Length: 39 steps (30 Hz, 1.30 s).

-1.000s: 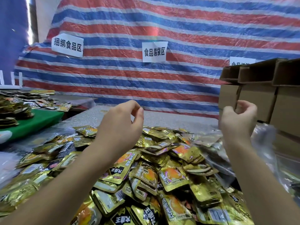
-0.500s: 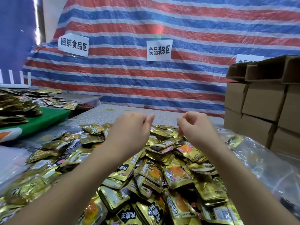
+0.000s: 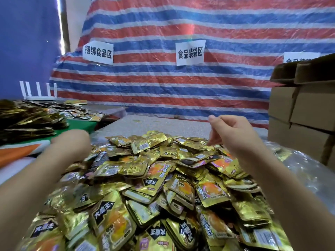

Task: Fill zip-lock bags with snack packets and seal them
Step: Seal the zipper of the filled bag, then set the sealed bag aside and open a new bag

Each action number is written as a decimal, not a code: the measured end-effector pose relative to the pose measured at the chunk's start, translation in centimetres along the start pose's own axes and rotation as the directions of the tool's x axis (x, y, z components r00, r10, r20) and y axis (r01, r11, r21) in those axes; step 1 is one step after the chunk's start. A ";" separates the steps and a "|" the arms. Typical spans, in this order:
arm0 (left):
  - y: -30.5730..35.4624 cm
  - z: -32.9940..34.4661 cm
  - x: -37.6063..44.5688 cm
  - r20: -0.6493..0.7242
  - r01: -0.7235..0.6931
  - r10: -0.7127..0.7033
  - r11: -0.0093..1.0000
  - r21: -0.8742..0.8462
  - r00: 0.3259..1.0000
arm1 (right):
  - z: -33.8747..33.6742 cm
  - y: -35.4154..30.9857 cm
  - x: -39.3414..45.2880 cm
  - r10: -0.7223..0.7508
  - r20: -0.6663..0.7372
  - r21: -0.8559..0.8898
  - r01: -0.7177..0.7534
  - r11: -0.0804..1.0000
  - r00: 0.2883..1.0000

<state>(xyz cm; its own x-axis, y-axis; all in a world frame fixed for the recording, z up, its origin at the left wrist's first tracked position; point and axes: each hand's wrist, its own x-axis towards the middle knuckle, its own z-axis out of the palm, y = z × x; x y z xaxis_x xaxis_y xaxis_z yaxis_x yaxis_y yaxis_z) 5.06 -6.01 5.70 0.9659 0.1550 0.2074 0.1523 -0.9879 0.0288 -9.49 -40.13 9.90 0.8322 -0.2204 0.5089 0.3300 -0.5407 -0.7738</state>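
Spreading apart again, the two hands have left the close pairing they had half a second ago over the far edge of the snack packets point(image 3: 163, 187), the only view being the head camera. The left hand point(image 3: 72, 142) has swung out toward nine o'clock and dropped low at the left rim of the heap, blurred by motion; its fingers are hidden behind the knuckles, so I cannot tell whether they hold anything. The right hand point(image 3: 233, 136) hangs above the heap at about two o'clock, fingers point(image 3: 214, 119) loosely curled with the tips drawn toward the thumb, and nothing shows between them. A second ago both hands were raised at a clear bag on the right; that plastic point(image 3: 308, 171) now lies slack on the counter point(image 3: 145, 124) at three o'clock, beside the cardboard boxes point(image 3: 304, 113). My reading is that one bag is finished and put aside, and the left hand is off for a new bag or packets.
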 end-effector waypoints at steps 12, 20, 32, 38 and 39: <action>-6.1 7.2 0.3 0.059 0.256 -0.264 0.959 0.123 0.963 | 0.7 0.0 -0.3 0.008 0.065 0.000 -0.008 1.000 0.998; -3.5 4.0 -0.4 -0.051 0.137 -0.134 0.989 0.052 0.990 | 0.7 -0.1 -0.4 -0.008 0.070 -0.010 0.008 1.000 0.998; 15.8 -2.7 -12.1 -0.800 -0.831 0.284 0.365 -0.421 0.529 | 1.5 -0.2 -0.3 0.161 0.218 0.218 -0.209 0.953 0.963; 18.3 -2.0 -14.1 -0.827 -0.933 0.438 0.226 -0.279 0.353 | 0.3 0.2 0.3 0.292 0.162 0.303 -0.329 0.894 0.943; 18.4 -1.9 -14.1 -0.829 -0.938 0.441 0.209 -0.277 0.343 | 0.2 0.3 0.3 0.298 0.134 0.283 -0.324 0.903 0.945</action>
<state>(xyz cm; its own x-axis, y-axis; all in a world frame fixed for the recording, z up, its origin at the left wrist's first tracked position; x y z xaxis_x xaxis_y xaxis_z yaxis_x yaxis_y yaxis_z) -6.18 -26.40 5.17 0.2249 -0.3861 0.8946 -0.9322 -0.3525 0.0822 -9.03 -40.24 9.78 0.9445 -0.2605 0.2002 0.1541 -0.1868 -0.9702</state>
